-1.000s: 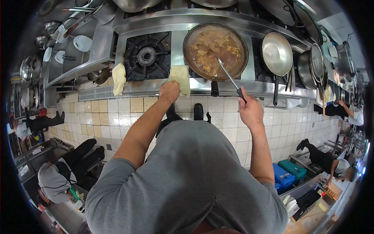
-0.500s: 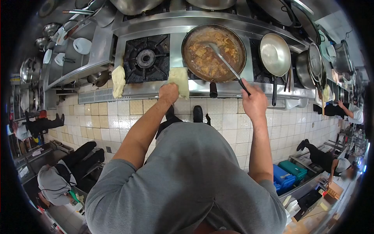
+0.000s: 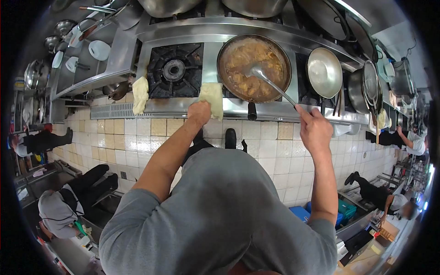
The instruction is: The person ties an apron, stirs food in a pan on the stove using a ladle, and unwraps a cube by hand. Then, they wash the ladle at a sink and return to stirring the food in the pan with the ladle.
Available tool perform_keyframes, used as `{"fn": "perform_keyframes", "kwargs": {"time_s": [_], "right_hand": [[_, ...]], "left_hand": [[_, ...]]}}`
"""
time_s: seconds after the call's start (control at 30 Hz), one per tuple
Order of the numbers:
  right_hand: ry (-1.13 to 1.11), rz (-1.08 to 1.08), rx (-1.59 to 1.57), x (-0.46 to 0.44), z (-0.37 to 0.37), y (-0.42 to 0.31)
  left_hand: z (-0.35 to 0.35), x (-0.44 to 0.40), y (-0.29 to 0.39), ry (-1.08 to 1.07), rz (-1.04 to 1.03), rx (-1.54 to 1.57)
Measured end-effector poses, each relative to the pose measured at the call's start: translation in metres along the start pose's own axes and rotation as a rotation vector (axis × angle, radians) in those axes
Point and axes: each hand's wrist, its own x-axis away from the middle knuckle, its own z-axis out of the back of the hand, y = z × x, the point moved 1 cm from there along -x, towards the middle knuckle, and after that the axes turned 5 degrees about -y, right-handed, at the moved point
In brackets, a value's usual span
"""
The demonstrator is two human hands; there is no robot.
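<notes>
A wide pan (image 3: 220,79) of brown sauce with orange-brown pieces sits on the stove, its short dark handle pointing toward me. My right hand (image 3: 316,130) is closed around the handle of a metal ladle (image 3: 276,87), whose bowl dips into the sauce near the pan's middle. Left of the pan, a pale yellow cloth (image 3: 212,95) hangs over the stove's front edge. My left hand (image 3: 200,112) is closed at the cloth's lower left side, back of the hand up, with its fingertips hidden.
An unlit burner (image 3: 174,70) lies left of the pan, with another folded cloth (image 3: 140,95) beside it. To the right are a light frying pan (image 3: 324,73) and stacked pots (image 3: 357,89). Large pots (image 3: 169,6) stand behind. Co-workers (image 3: 59,208) are at counters on both sides.
My right hand has moved right and slightly toward me, drawing the ladle's bowl toward the near right part of the pan. My left hand stays at the cloth. The view has shifted slightly.
</notes>
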Motion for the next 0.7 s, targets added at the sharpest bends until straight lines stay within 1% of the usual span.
{"fn": "perform_keyframes", "kwargs": {"time_s": [0.07,0.17,0.4,0.6,0.7], "right_hand": [[0.012,-0.019,-0.002,0.011,0.005,0.009],[0.022,-0.024,-0.066,0.024,0.019,0.020],[-0.067,-0.127,-0.060,0.052,0.043,0.038],[-0.062,-0.230,-0.129,0.062,0.049,0.045],[-0.015,-0.197,-0.184,0.060,0.043,0.040]], "left_hand": [[-0.005,-0.005,-0.003,-0.045,0.016,-0.008],[-0.002,-0.002,-0.002,-0.044,0.014,0.000],[0.004,0.002,0.001,0.002,-0.033,-0.016],[-0.012,-0.006,-0.004,0.043,-0.024,-0.028],[-0.011,-0.007,-0.004,0.025,-0.011,-0.038]]}}
